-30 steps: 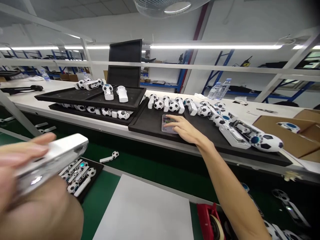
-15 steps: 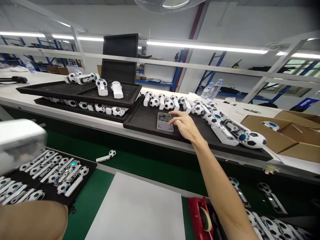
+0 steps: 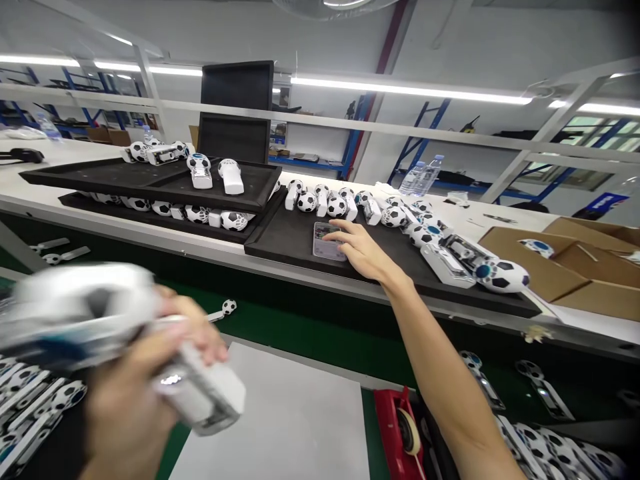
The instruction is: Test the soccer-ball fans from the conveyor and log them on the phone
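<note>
- Now the left hand (image 3: 133, 380) has swung up from the lower left, clamped on a motion-blurred white handheld unit (image 3: 197, 387) with a football-patterned head, well apart from the right hand.
- Right hand (image 3: 363, 250) rests its fingertips on the edge of a smartphone (image 3: 326, 240), lying on a black tray (image 3: 280, 250).
- Football-headed units (image 3: 336, 207) line that tray; an open cardboard box (image 3: 545, 277) sits just beyond them.

Long ceiling strip lights (image 3: 410, 90) throw bright, even white light across the white desk (image 3: 50, 157), leaving only soft shadows. My left hand (image 3: 135, 380) and the white gadget (image 3: 200, 393) in it smear with motion blur, probably too much for detail. The wide lens bends the frame's edges, and the corners darken.
</note>
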`<action>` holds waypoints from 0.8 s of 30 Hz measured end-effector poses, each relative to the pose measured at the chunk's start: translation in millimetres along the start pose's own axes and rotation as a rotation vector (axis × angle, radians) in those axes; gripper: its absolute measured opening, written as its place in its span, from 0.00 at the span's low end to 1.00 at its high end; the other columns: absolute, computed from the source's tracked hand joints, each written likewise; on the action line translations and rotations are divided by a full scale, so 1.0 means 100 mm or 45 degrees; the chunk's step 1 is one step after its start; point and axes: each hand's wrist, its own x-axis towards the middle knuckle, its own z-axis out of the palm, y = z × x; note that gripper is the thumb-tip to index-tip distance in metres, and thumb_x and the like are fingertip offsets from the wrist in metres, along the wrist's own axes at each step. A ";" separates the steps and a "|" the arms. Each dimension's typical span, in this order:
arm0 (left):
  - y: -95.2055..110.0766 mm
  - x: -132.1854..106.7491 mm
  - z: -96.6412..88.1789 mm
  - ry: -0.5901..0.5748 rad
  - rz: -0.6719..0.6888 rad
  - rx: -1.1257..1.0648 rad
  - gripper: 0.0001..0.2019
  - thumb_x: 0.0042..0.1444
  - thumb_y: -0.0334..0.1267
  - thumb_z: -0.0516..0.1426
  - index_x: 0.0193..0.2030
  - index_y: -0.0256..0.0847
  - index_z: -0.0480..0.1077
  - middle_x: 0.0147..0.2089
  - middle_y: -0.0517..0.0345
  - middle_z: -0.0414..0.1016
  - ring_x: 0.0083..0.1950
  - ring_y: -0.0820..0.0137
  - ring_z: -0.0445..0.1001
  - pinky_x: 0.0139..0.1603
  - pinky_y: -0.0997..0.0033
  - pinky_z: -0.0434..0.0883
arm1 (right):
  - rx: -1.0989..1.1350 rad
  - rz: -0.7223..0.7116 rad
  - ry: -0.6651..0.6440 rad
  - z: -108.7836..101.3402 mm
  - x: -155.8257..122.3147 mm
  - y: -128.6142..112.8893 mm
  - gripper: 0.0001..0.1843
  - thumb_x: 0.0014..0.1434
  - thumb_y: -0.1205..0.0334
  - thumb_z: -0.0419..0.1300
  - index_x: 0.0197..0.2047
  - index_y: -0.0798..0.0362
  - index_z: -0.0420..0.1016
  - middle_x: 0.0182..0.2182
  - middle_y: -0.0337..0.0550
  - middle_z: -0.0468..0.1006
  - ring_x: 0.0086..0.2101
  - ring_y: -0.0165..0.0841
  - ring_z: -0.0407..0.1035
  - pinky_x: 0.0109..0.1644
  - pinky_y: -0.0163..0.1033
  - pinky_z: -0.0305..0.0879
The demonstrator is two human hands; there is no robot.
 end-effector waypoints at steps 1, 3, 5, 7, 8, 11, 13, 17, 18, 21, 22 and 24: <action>-0.17 0.03 0.03 -0.066 -0.214 -0.066 0.08 0.54 0.39 0.63 0.37 0.42 0.69 0.23 0.64 0.71 0.24 0.72 0.70 0.27 0.70 0.73 | -0.011 0.000 -0.025 0.00 0.00 0.00 0.24 0.64 0.63 0.45 0.55 0.47 0.78 0.69 0.44 0.62 0.67 0.50 0.54 0.69 0.61 0.52; -0.60 0.00 0.05 -0.175 -0.813 -0.235 0.08 0.53 0.40 0.61 0.33 0.38 0.69 0.21 0.61 0.70 0.22 0.72 0.70 0.25 0.72 0.70 | -0.020 0.016 -0.033 0.00 0.01 -0.01 0.24 0.65 0.62 0.45 0.55 0.47 0.78 0.69 0.44 0.61 0.67 0.51 0.53 0.69 0.62 0.52; -1.03 -0.13 0.01 -0.112 -1.181 -0.351 0.07 0.52 0.36 0.59 0.37 0.33 0.71 0.25 0.55 0.74 0.23 0.73 0.71 0.27 0.73 0.70 | -0.010 0.042 0.002 0.00 0.00 -0.01 0.23 0.65 0.62 0.45 0.53 0.47 0.78 0.69 0.44 0.63 0.67 0.50 0.54 0.70 0.61 0.52; -1.36 -0.32 -0.03 0.034 -1.300 -0.338 0.09 0.55 0.36 0.60 0.40 0.32 0.70 0.30 0.51 0.77 0.26 0.73 0.73 0.28 0.74 0.71 | 0.010 0.055 0.033 0.00 0.00 0.00 0.23 0.64 0.62 0.45 0.52 0.48 0.79 0.68 0.45 0.64 0.66 0.50 0.55 0.70 0.60 0.52; -1.47 -0.41 -0.04 0.105 -1.319 -0.326 0.11 0.56 0.37 0.61 0.42 0.33 0.70 0.34 0.50 0.79 0.29 0.71 0.76 0.30 0.74 0.73 | 0.023 0.057 0.047 0.00 0.00 0.01 0.23 0.64 0.62 0.45 0.51 0.48 0.79 0.67 0.44 0.64 0.66 0.50 0.55 0.70 0.59 0.52; -1.63 -0.60 -0.06 0.185 -1.350 -0.325 0.15 0.57 0.42 0.63 0.47 0.40 0.66 0.41 0.51 0.79 0.41 0.63 0.81 0.38 0.66 0.78 | 0.083 0.075 0.085 0.01 0.00 0.05 0.22 0.63 0.63 0.45 0.49 0.46 0.80 0.67 0.42 0.65 0.66 0.49 0.55 0.70 0.59 0.53; -1.68 -0.65 -0.06 0.109 -1.343 -0.311 0.16 0.57 0.44 0.63 0.48 0.42 0.64 0.43 0.53 0.79 0.41 0.63 0.81 0.36 0.65 0.78 | 0.126 0.109 0.100 0.01 0.01 0.07 0.22 0.63 0.64 0.45 0.47 0.46 0.81 0.66 0.41 0.65 0.66 0.48 0.55 0.69 0.59 0.53; -1.71 -0.62 -0.06 -0.002 -1.205 -0.213 0.16 0.59 0.46 0.60 0.49 0.43 0.64 0.46 0.53 0.78 0.29 0.72 0.75 0.24 0.70 0.72 | 0.128 0.156 0.048 0.01 0.01 0.08 0.23 0.64 0.64 0.45 0.47 0.47 0.81 0.68 0.40 0.63 0.67 0.48 0.55 0.70 0.58 0.53; -1.70 -0.61 -0.04 -0.006 -1.165 -0.195 0.16 0.60 0.46 0.59 0.49 0.43 0.63 0.46 0.53 0.78 0.28 0.73 0.73 0.23 0.70 0.71 | 0.121 0.153 0.043 0.01 0.01 0.07 0.23 0.64 0.64 0.45 0.47 0.47 0.81 0.68 0.40 0.63 0.67 0.48 0.54 0.70 0.57 0.53; -1.65 -0.59 0.03 0.015 -1.086 -0.164 0.15 0.61 0.46 0.58 0.50 0.44 0.63 0.47 0.53 0.77 0.28 0.74 0.71 0.23 0.71 0.71 | 0.101 0.131 0.045 0.01 0.01 0.06 0.23 0.63 0.64 0.45 0.48 0.46 0.81 0.68 0.38 0.64 0.66 0.49 0.55 0.70 0.57 0.53; -1.63 -0.58 0.05 0.019 -1.079 -0.161 0.15 0.61 0.46 0.57 0.51 0.45 0.63 0.48 0.53 0.77 0.28 0.74 0.72 0.23 0.71 0.71 | 0.093 0.129 0.033 0.01 0.01 0.06 0.23 0.63 0.64 0.46 0.49 0.46 0.82 0.68 0.38 0.64 0.66 0.49 0.56 0.70 0.58 0.53; -1.58 -0.58 0.09 0.019 -1.077 -0.169 0.15 0.62 0.47 0.56 0.52 0.44 0.63 0.51 0.51 0.76 0.31 0.73 0.74 0.26 0.70 0.72 | 0.077 0.127 0.011 0.01 0.01 0.06 0.24 0.63 0.64 0.46 0.49 0.46 0.82 0.67 0.39 0.65 0.65 0.51 0.57 0.70 0.59 0.53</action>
